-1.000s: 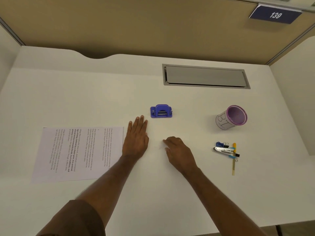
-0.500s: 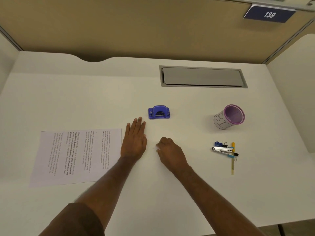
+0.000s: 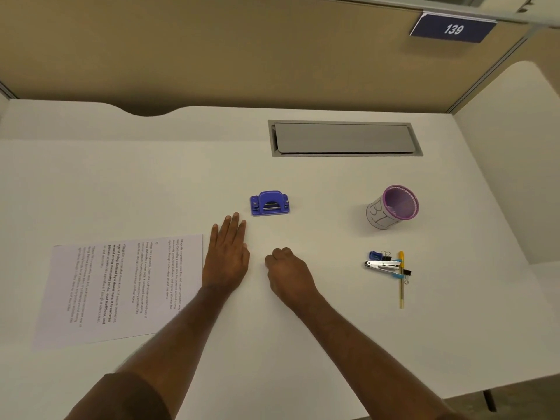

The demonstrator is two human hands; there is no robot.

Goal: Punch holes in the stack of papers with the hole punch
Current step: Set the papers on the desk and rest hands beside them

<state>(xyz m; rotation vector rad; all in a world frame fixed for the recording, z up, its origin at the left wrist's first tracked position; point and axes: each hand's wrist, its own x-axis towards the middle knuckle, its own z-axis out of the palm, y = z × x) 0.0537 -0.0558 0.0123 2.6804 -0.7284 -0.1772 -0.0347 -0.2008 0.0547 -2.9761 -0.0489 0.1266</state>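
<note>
A small blue hole punch (image 3: 269,203) stands on the white desk (image 3: 151,183) near its middle. The stack of printed papers (image 3: 118,289) lies flat at the left, text running sideways. My left hand (image 3: 226,256) rests palm down on the desk between the papers and the punch, fingers straight and together, its fingertips just below and left of the punch. My right hand (image 3: 289,272) rests beside it to the right, fingers curled into a loose fist with nothing in it. Neither hand touches the punch or the papers.
A purple-rimmed mesh pen cup (image 3: 392,207) stands at the right. Below it lie a stapler (image 3: 382,265), a yellow pen (image 3: 401,278), binder clips (image 3: 386,255) and a small blue sharpener (image 3: 375,255). A grey cable hatch (image 3: 344,138) sits at the back. Partition walls enclose the desk.
My right hand's fingers have curled in from loosely bent to a fist and the hand has drawn slightly left. The left hand stays flat in place. The view has shifted a little.
</note>
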